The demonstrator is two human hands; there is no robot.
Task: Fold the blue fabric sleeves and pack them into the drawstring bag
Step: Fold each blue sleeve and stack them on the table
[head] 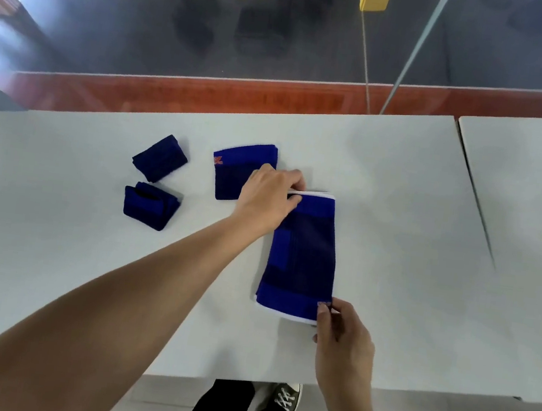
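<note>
Table point(400, 194), centre: flat blue sleeve point(304, 254), long axis running 12 to 6 o'clock; left hand point(268, 198) pinching its 12 o'clock edge, right hand point(343, 344) pinching its 5 o'clock corner, both equally near; drawstring bag unseen.

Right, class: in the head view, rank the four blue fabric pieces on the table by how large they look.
1. Long sleeve, held at both ends.
2. Flat folded piece, partly hidden by the left hand.
3 and 4. Far bundle and near bundle look alike, so no ranking.
</note>
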